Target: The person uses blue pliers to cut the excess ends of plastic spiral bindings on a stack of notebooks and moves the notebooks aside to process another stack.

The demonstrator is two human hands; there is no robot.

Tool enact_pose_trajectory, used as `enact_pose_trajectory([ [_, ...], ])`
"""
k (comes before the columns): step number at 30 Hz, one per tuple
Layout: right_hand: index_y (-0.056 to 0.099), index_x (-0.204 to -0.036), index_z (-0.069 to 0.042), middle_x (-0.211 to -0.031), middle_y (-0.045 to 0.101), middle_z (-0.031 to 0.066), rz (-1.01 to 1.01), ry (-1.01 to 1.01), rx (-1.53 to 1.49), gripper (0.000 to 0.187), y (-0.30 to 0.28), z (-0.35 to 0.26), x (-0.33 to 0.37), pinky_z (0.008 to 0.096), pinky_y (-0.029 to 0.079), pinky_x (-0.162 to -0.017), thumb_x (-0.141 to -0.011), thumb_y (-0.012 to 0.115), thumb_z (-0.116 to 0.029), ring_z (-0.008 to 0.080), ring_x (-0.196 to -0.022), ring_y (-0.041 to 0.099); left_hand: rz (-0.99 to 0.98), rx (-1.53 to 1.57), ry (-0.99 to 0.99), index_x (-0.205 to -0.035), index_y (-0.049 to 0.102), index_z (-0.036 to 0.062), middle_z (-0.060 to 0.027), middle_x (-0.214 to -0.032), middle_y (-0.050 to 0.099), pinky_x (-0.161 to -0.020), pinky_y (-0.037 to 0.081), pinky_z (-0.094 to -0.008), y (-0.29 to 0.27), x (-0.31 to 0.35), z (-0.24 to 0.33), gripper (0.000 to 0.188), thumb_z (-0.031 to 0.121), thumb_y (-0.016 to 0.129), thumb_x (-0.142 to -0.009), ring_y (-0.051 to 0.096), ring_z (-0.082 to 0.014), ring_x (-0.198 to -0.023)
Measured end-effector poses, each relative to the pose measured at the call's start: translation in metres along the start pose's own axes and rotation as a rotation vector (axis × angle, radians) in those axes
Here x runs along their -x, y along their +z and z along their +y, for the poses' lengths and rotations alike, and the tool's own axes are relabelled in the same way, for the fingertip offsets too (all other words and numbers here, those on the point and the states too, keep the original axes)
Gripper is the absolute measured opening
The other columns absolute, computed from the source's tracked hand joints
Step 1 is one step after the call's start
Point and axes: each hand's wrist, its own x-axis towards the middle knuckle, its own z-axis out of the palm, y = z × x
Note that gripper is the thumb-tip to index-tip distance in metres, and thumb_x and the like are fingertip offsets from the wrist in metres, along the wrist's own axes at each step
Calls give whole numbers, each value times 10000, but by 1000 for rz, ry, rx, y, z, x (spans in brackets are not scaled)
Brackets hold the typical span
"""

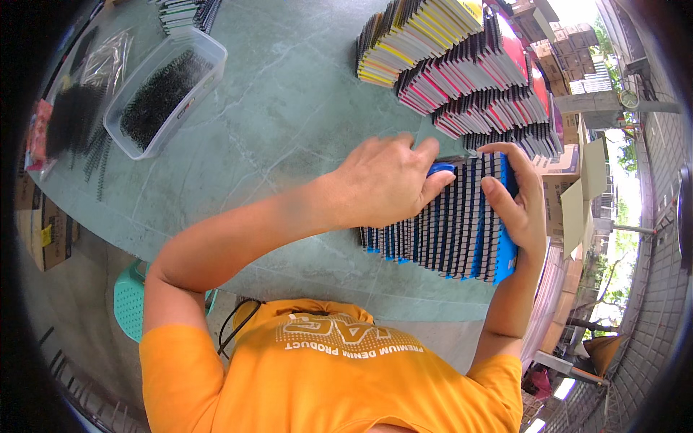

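A row of wire-bound notebooks with blue covers [469,216] stands packed together at the table's right, black coil spines facing up. My right hand [521,198] wraps round the right end of the row, its thumb on the coils and its fingers at the far side. Reaching across the table, my left hand [386,180] is closed round a small blue object [441,169] over the far left part of the row. Only the object's rounded blue end shows between thumb and fingers, so its kind cannot be made out.
Taller stacks of notebooks with yellow [419,40] and pink edges [469,83] stand behind the blue row. A clear plastic tub [216,54] of black coils sits far left, beside loose black coils [97,148]. Open cardboard boxes [570,191] are at right, a green stool [128,299] below left.
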Motion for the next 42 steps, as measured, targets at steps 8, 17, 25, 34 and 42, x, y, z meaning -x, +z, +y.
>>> enact_pose_trajectory([
  [8,557,-942,-14,-863,570,130,3,-42,-5,397,-2,-4,2,348,358,-830,-693,609,-320,285,-866,525,-525,1019,-431,-946,565,-23,-124,-765,602,-635,498,-302,-32,-1,8,497,442,392,-909,613,-202,-696],
  [17,559,-938,-17,-839,570,135,11,-46,18,400,0,-3,-3,355,357,-819,-693,609,-329,291,-847,519,-427,674,-268,-961,549,-14,-101,-752,589,-576,465,-311,-29,-5,13,483,437,383,-916,590,-198,-626],
  [25,562,-946,-18,-849,571,137,13,-75,79,413,-1,-5,-1,368,351,-823,-698,607,-346,295,-847,516,-515,1026,-440,-914,567,-17,-129,-744,605,-613,486,-327,-37,-5,16,520,474,397,-901,615,-236,-664],
  [34,555,-962,-24,-858,566,135,17,-71,108,410,1,-2,1,367,351,-812,-712,609,-345,301,-854,512,272,-387,166,-920,499,24,-200,-863,548,-751,426,-441,-6,3,11,424,441,424,-890,538,-382,-837],
  [42,516,-1173,-39,-1171,522,122,59,-19,-446,515,-23,8,-3,340,276,-998,-906,341,-443,231,-1168,410,171,-588,-324,-1008,556,24,-187,-968,534,-830,383,-440,-17,74,-90,405,395,514,-851,513,-351,-914],
])
